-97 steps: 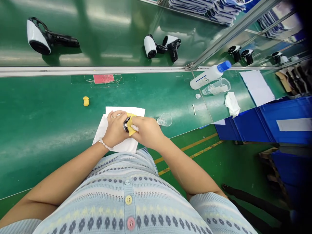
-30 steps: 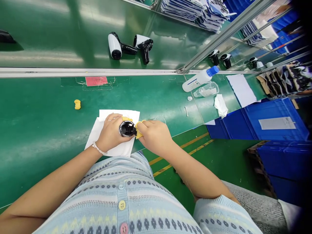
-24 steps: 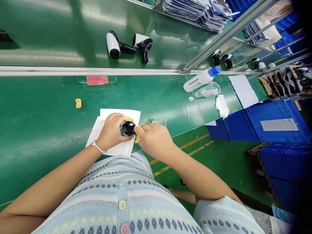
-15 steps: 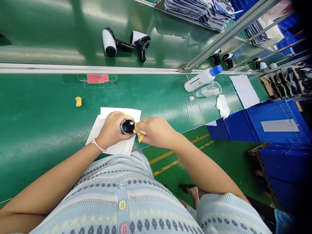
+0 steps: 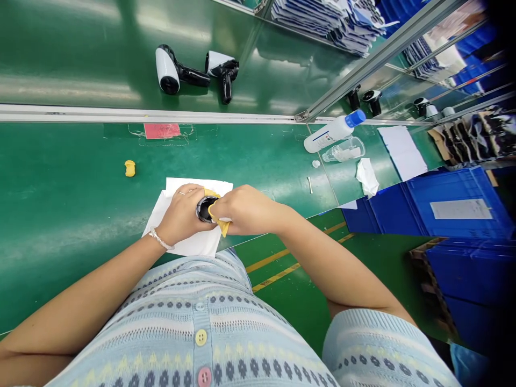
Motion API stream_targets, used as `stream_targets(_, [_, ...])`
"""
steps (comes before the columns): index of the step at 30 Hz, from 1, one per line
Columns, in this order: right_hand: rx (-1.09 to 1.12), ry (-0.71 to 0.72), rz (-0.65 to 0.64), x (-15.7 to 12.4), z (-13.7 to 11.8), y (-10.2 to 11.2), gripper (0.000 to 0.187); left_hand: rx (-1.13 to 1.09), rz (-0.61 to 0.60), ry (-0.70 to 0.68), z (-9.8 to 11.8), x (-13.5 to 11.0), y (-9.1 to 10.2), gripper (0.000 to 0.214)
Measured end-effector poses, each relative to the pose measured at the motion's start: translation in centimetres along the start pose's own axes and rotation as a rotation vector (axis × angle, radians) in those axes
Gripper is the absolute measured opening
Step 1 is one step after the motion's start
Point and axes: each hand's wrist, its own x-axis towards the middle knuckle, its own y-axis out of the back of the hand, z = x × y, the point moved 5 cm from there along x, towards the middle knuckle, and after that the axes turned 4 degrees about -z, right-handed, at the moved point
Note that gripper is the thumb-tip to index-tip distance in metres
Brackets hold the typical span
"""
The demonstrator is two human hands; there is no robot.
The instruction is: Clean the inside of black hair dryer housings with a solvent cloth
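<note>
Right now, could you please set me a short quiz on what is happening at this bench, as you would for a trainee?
1. Which hand wears the beaded bracelet?
2. True or false: the yellow cloth lies between the right hand and the round black part.
3. Multiple choice: what colour is the cap on the white bottle? A blue, B red, C yellow.

Key: 1. the left hand; 2. true; 3. A.
</note>
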Motion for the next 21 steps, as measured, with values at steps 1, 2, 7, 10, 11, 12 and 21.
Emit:
stream_targets(1, [-0.002,0.010,-0.003,0.01,-0.04,0.03,0.004,-0.006,-0.002,0.002,-0.06,0.00,-0.01,0.042])
stream_targets(2, [-0.005,0.017,-0.008,-0.04,-0.05,0.07,0.005,-0.010,-0.007,0.004,-0.10,0.01,-0.05,0.042])
stream_targets(7, [-0.076,-0.005,-0.044,-0.46,0.07,0.38,0.006,0.021,-0.005,-0.024,0.05,0.09,-0.20,0.039])
stream_targets(10, [-0.084,0.022,-0.048,-0.26,-0.30,0.35,0.006,0.029,-0.001,-0.042,0.10,0.09,-0.15,0.039])
stream_targets(11, [-0.076,0.036,-0.039,-0.16,-0.42,0.33,0.007,0.023,-0.001,-0.038,0.04,0.07,-0.13,0.040])
stream_targets(12, [-0.068,0.045,-0.027,-0.10,-0.48,0.32,0.007,0.018,0.000,-0.029,-0.04,0.04,-0.10,0.041])
stream_targets(21, [-0.109,-0.014,-0.060,-0.50,-0.51,0.40,0.011,0.026,-0.013,-0.013,-0.19,0.10,-0.11,0.041])
